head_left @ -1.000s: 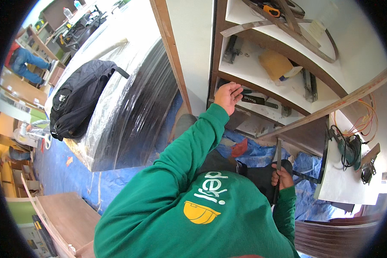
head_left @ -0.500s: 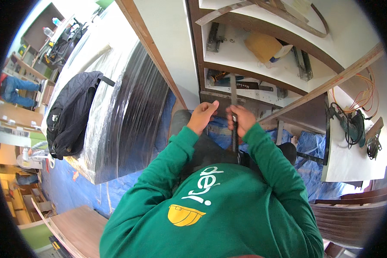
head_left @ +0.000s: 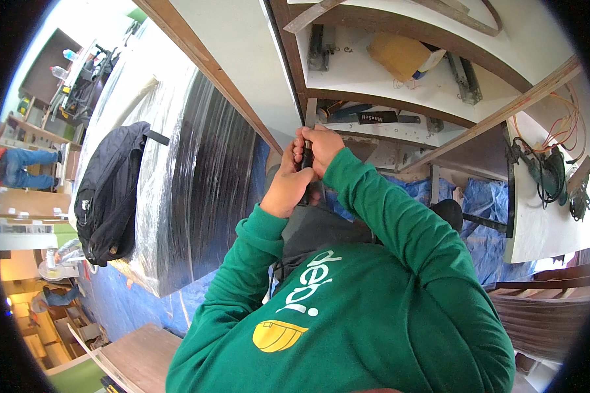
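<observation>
A long, narrow tool with a black handle point(head_left: 306, 158) and a grey metal blade stands against the front edge of the cabinet's brown upright point(head_left: 294, 59). My right hand point(head_left: 325, 149) is closed on it near the top of the handle. Lower down, my left hand point(head_left: 286, 187) is wrapped round the same handle, its fingers close to the right hand's. The blade's far end lies along the upright, partly covered by my right fingers. I cannot make out the tool's exact kind.
Cabinet shelves point(head_left: 367, 82) ahead hold metal drawer slides, a yellow packet point(head_left: 398, 57) and a sheathed saw-like blade point(head_left: 377, 118). A wooden batten point(head_left: 505, 108) crosses at right, near a corded power tool point(head_left: 549, 173). Left stands a plastic-wrapped stack point(head_left: 203, 144) with a black backpack point(head_left: 111, 196). Another person point(head_left: 29, 167) is far left.
My right hand has carried the tool left to the cabinet's upright. My left hand, apart and off the tool before, has closed round the handle. The view has shifted slightly.
</observation>
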`<state>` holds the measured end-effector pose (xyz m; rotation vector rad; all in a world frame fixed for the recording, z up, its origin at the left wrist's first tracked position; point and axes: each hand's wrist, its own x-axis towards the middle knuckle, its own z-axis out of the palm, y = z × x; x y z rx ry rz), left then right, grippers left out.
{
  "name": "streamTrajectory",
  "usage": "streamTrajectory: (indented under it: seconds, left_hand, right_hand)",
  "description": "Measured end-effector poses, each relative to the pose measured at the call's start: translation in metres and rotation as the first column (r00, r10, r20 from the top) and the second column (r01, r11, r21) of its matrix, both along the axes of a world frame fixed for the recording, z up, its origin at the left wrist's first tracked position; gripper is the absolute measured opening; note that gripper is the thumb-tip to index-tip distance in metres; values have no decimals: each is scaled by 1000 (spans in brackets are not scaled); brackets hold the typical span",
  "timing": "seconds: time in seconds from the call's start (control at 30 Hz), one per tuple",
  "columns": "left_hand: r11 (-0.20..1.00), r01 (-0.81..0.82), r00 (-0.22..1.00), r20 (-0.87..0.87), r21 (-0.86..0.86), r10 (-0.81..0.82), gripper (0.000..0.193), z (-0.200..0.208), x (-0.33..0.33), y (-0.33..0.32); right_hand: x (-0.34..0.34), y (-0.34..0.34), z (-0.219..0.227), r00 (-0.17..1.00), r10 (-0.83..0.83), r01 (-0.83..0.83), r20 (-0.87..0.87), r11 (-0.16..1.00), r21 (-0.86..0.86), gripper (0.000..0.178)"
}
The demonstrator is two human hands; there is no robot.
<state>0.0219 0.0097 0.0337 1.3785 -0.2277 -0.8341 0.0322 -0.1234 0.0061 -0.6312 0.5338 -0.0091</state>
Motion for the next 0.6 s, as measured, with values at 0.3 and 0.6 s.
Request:
streamTrajectory:
  seconds: [0.3, 0.6]
  left_hand:
    - [986, -35, 934, 357, 162, -25, 71, -7, 22, -21]
    - [991, -12, 894, 446, 135, -50, 68, -3, 17, -13]
  right_hand:
    - [22, -17, -15, 997, -2, 12, 78, 990, -138, 12]
    - [20, -3, -26, 1000, -14, 13, 22, 999, 40, 15]
